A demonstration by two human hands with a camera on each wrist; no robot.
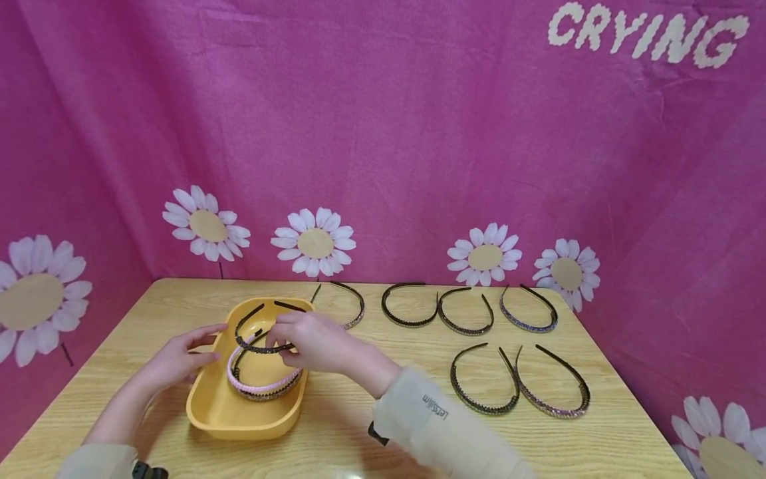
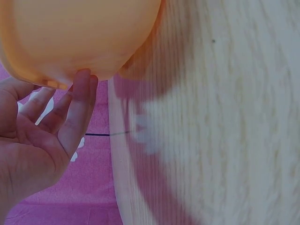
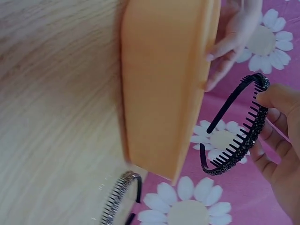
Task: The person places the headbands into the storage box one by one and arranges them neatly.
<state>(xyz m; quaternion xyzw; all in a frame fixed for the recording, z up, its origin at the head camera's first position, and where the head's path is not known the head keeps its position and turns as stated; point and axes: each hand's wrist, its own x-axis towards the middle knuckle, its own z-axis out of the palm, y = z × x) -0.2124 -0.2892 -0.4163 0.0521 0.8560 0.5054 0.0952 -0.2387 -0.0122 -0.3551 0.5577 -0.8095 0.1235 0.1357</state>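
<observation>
Extending left from the pinching right hand [image 1: 314, 342] is a black headband [image 3: 257, 129].

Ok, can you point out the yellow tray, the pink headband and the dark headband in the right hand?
Yellow tray [image 1: 218, 407], head view: bare floor, near end.
Pink headband [image 1: 257, 388], head view: front curve.
Dark headband [image 3: 245, 146], right wrist view: beaded band.

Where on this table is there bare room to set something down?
Bare tabletop lies between the right hand and the front two headbands, and in the far-left corner beyond the left hand. It is crowded along the back row of headbands and inside the yellow tray.
</observation>
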